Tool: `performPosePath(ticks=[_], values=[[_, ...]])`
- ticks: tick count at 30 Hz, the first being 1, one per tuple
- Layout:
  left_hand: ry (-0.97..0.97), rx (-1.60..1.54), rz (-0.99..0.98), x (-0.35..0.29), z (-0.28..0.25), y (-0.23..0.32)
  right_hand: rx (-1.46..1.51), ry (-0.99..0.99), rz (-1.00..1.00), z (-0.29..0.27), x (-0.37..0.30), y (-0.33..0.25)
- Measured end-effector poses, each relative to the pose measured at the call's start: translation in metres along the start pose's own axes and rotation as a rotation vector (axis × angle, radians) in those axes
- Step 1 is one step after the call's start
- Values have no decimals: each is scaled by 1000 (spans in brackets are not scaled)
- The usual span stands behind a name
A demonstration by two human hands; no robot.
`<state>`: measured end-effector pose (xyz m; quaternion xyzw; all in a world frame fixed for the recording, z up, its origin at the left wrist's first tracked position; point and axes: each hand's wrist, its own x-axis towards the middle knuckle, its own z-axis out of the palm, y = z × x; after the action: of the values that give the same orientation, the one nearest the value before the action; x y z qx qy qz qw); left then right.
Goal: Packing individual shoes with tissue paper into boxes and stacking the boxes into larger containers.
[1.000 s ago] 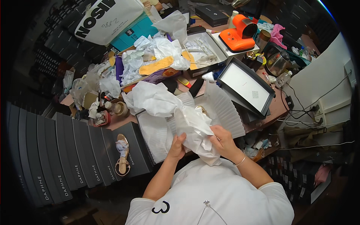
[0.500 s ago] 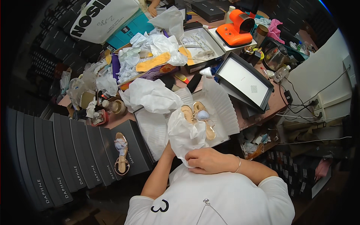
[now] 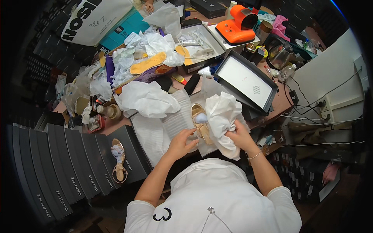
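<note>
My right hand point(image 3: 240, 136) is closed on a crumpled bundle of white tissue paper point(image 3: 222, 116); whatever lies inside it is hidden. Left of the bundle, a gold strappy sandal point(image 3: 201, 122) rests with pale stuffing under its straps. My left hand point(image 3: 182, 143) hovers beside this sandal's near end, fingers apart and holding nothing. Beneath them is an open shoe box lined with white wrapping paper point(image 3: 176, 108). A similar gold sandal point(image 3: 118, 159) lies on a closed dark shoe box point(image 3: 132, 149) to the left.
A row of dark shoe boxes point(image 3: 62, 171) stands at the left. Loose tissue paper point(image 3: 147, 99) lies beyond the lined box. A dark box lid point(image 3: 246, 79) leans at the right. Farther back are an orange device point(image 3: 236, 27) and yellow insoles point(image 3: 148, 64).
The white tissue bundle has moved right, now in my right hand. My left hand has let go of it and come to the gold sandal. The view has shifted slightly.
</note>
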<state>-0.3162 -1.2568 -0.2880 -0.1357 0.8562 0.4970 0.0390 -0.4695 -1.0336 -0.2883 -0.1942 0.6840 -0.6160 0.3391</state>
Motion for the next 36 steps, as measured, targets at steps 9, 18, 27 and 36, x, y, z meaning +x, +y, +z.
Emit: performPosePath(ticks=[9,18,27,36], values=[[-22,554,-32,15,10,-89,-528,-52,-150,6,63,20],[124,502,-24,-20,40,-77,-921,-54,-175,24,84,34],[1285,-1152,-637,-92,34,-114,-898,10,-234,18,70,39],[239,-410,-398,-131,45,-22,-1123,-14,-220,31,70,32]])
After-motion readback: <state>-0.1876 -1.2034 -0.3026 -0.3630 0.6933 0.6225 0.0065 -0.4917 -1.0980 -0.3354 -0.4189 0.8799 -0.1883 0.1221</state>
